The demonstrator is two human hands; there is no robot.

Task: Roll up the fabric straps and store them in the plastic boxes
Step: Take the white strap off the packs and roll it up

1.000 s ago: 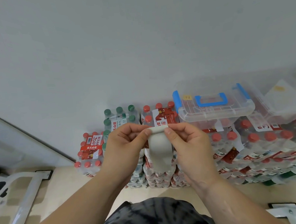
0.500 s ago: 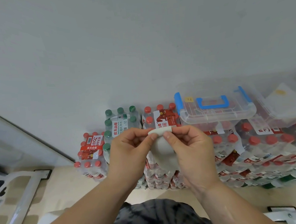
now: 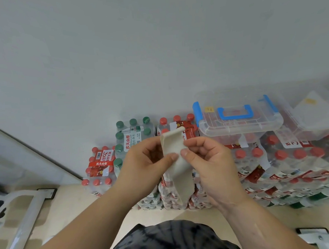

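This looks like a storeroom or stock corner. Beyond the left hand (image 3: 147, 169) and right hand (image 3: 213, 165), shrink-wrapped water packs (image 3: 295, 161) are stacked several high on the floor (image 3: 69, 215) against a bare wall (image 3: 156, 48). Most have red caps, and a green-capped pack (image 3: 131, 139) sits behind the left hand. A clear box (image 3: 240, 126) with a blue handle rests on the stacks past the right hand. A white metal frame (image 3: 23, 227) stands far left of the left hand.
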